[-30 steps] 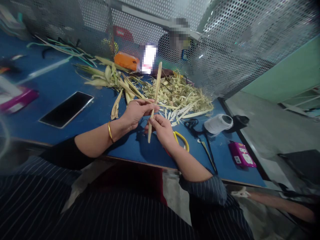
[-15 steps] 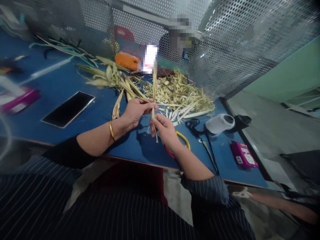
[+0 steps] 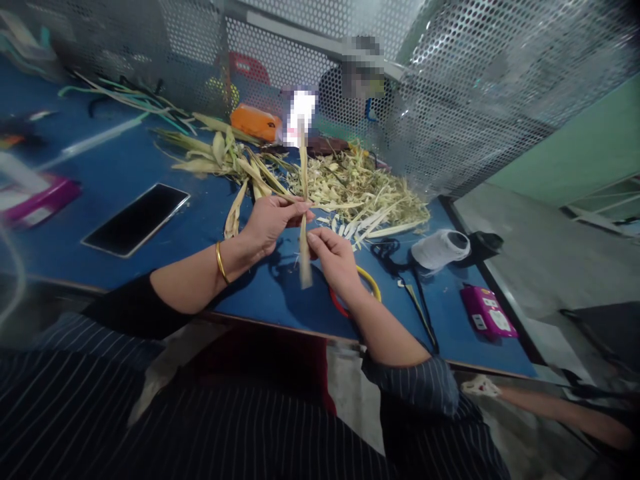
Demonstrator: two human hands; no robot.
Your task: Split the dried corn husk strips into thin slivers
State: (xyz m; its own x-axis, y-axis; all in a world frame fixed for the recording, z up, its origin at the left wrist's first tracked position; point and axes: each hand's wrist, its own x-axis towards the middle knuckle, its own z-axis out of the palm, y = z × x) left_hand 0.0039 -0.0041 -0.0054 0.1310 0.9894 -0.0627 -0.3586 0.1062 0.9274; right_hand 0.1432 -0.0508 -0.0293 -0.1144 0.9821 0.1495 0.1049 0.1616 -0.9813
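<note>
A long, pale dried corn husk strip (image 3: 303, 170) stands nearly upright in front of me, its lower end blurred. Around its middle, my left hand (image 3: 270, 223) is closed, thumb and fingers pinching it. My right hand (image 3: 334, 260) is closed just below, thumb and forefinger at the strip's right edge; its other fingertips are partly hidden. Behind my left hand lies a bundle of husks (image 3: 220, 155). Past my right hand, a heap of shredded husk pieces (image 3: 360, 180) spreads out, with several flat pale strips (image 3: 373, 223) at its front.
A dark-screened phone (image 3: 136, 219) lies left on the blue table (image 3: 260, 293). Yellow-and-red rings (image 3: 369, 280) sit under my right forearm. To the right are a white thread cone (image 3: 440, 248) and a magenta pack (image 3: 487, 311). Perforated mesh (image 3: 440, 100) stands behind; another person's arm (image 3: 565, 413) shows lower right.
The corn husk strip's top has shifted slightly left, and its lower part now looks broader. My right hand's fingers have moved from over its lower end to its right edge.
</note>
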